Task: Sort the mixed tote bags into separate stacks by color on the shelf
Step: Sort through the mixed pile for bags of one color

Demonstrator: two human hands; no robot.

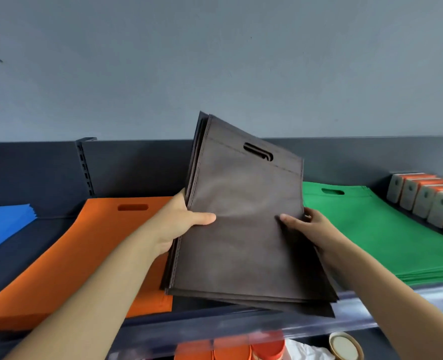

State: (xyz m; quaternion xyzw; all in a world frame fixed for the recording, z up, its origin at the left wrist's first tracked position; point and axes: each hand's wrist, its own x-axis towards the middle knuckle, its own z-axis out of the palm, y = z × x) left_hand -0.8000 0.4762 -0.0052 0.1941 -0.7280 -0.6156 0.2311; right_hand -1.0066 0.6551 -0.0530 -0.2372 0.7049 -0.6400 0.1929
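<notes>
2 side edges of brown bags (pixel 241 229) tight in left grip (pixel 180 223), right grip (pixel 305 226)

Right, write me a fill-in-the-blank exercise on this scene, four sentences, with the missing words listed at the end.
1. The left hand and right hand grip a bundle of ____ tote bags.
2. The stack just left of the bundle is ____.
3. The stack just right of the bundle is ____.
4. The far-left stack is ____.
Missing words: brown; orange; green; blue.
</notes>
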